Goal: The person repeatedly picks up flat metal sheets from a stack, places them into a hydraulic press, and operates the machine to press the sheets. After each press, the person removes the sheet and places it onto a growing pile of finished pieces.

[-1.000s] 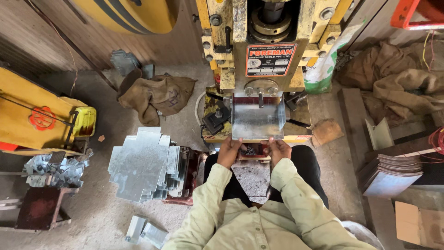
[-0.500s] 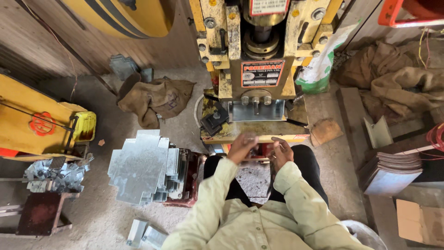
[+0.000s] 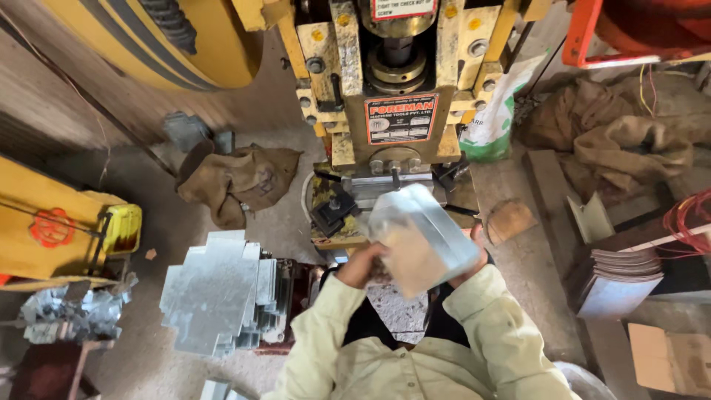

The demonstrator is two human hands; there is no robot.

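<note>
Your left hand (image 3: 361, 265) is closed on the near-left edge of a formed sheet-metal piece (image 3: 422, 237), and your right hand (image 3: 474, 255) grips its right edge from below; most of that hand is hidden behind the metal. You hold the piece raised and tilted in front of your chest, clear of the press bed (image 3: 392, 189) beneath the yellow power press (image 3: 392, 89).

The piece looks thin, stiff and light, with bent flanges. It is bare galvanised sheet, so likely slick, and its cut edges are probably sharp. Grip the flat faces or the folded flanges, with your palms off the raw edges.

To your left, a stack of flat notched blanks (image 3: 218, 296) sits on a low stand. Burlap sacks (image 3: 241, 178) lie on the floor beyond it. Finished-looking pieces (image 3: 618, 278) are stacked at your right.
</note>
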